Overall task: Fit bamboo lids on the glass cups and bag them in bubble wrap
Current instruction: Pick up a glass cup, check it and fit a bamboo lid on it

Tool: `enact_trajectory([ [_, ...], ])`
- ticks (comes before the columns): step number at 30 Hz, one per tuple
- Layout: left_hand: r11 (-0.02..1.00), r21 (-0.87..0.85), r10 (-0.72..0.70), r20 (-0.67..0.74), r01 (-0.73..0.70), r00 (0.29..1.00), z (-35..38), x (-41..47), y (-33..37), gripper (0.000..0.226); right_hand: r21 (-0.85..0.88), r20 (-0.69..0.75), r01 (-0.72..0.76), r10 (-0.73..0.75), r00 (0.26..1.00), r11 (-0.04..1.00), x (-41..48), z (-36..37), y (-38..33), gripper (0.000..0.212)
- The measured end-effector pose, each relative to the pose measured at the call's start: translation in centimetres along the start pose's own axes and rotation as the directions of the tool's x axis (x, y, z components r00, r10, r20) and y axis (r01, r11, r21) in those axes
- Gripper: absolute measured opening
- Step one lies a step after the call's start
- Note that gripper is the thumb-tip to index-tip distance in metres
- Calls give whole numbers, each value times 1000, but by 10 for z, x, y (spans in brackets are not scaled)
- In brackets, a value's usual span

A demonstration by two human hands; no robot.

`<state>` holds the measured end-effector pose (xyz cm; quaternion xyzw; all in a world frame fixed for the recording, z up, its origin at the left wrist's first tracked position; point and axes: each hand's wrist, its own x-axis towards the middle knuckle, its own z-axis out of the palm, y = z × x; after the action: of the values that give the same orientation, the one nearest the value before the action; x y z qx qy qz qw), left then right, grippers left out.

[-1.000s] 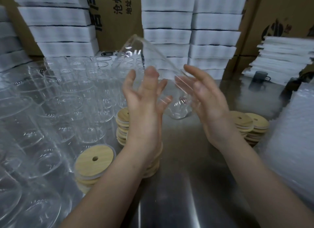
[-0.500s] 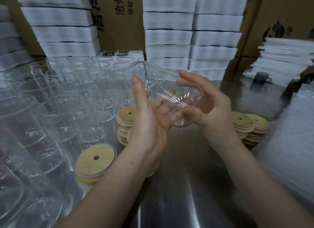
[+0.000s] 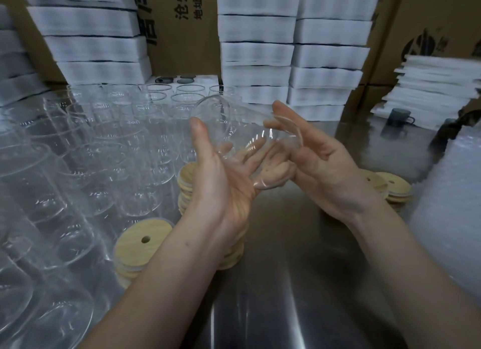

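A clear glass cup [image 3: 234,129] lies tilted on its side between both hands above the steel table, its mouth pointing up and to the left. My left hand [image 3: 221,182] cradles it from below with the palm up and the thumb raised. My right hand [image 3: 317,163] holds its base end from the right, fingers curled around the glass. Bamboo lids with a straw hole are stacked at the near left [image 3: 141,242], under my left wrist [image 3: 186,182], and at the right [image 3: 390,187]. White bubble wrap [image 3: 453,218] is piled at the right edge.
Many empty glass cups [image 3: 86,161] crowd the left half of the steel table [image 3: 286,283]. Stacks of white foam trays [image 3: 294,49] and cardboard boxes [image 3: 182,30] line the back. A dark mug [image 3: 399,116] stands at the far right, next to flat foam sheets [image 3: 437,88].
The cup has tipped lower, from steeply raised to lying nearly sideways across my left palm. Both hands have closed in around it, the right taking its base end.
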<state>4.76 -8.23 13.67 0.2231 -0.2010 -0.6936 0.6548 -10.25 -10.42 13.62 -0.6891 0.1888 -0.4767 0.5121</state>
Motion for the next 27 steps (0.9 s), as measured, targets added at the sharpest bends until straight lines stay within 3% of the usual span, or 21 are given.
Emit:
enact_trajectory([
  [8, 997, -64, 47, 31, -45, 998, -2, 3, -6, 83, -171, -88, 131, -148, 985, 977, -1, 16, 2, 78],
  [11, 993, 36, 113, 4, -113, 994, 0, 2, -12, 59, -216, -168, 177, -215, 962, 960, -2, 27, 5, 79],
  [14, 958, 171, 238, -19, -231, 971, 3, -1, -16, 49, -227, -332, 157, -228, 915, 961, -2, 31, 11, 64],
  [16, 909, 279, 317, 15, -309, 948, 4, -2, -17, 51, -205, -395, 118, -193, 898, 972, -1, 30, 14, 45],
  [19, 768, 462, 455, 95, -444, 885, 5, -4, -17, 63, -194, -343, 84, -148, 928, 977, 0, 27, 14, 39],
  [23, 575, 566, 578, 230, -591, 783, 4, -6, -22, 82, -266, -244, -27, -40, 969, 964, 2, 31, 11, 57],
  [27, 422, 631, 656, 283, -651, 700, -2, -4, -27, 74, -203, -282, -149, 88, 955, 968, 3, 32, 11, 78],
])
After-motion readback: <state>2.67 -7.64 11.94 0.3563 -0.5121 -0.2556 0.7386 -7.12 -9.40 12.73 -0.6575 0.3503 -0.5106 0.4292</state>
